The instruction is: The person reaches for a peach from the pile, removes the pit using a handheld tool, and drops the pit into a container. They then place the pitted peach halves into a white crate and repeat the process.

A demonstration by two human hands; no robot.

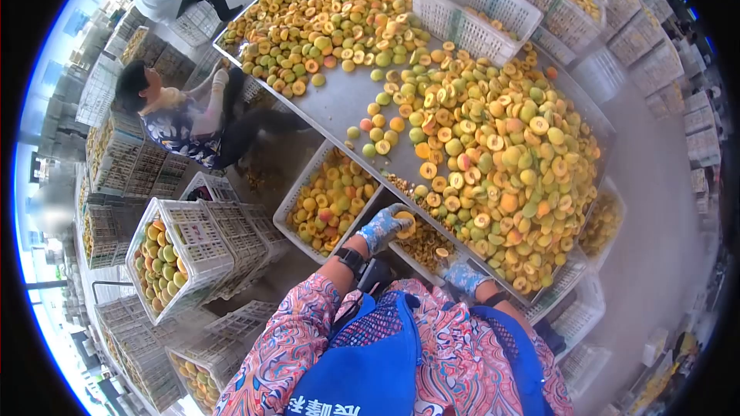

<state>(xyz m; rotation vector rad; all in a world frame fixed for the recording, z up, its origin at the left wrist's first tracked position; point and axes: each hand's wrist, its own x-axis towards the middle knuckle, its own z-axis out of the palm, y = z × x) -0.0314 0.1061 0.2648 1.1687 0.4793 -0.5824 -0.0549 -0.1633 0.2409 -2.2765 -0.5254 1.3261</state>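
Peach half (405,223), cut face showing, sits in the gloved left hand (385,227), whose fingers are curled round it, at about 6 o'clock from the heap on the metal table (339,104). Right hand (465,276), also gloved, lies low at the table's near edge, toward 5 o'clock from the left; whether it is closed on anything I cannot tell. Between the two hands stands a shallow white crate (424,245) of dark stones and scraps. Halved and whole fruit (493,146) cover the table toward 1 o'clock. A white crate of whole peaches (327,200) stands just beside the left hand at 10 o'clock. A tilted crate of fruit (166,258) rests at 9 o'clock. A seated co-worker (185,119) is at 10 o'clock, well apart
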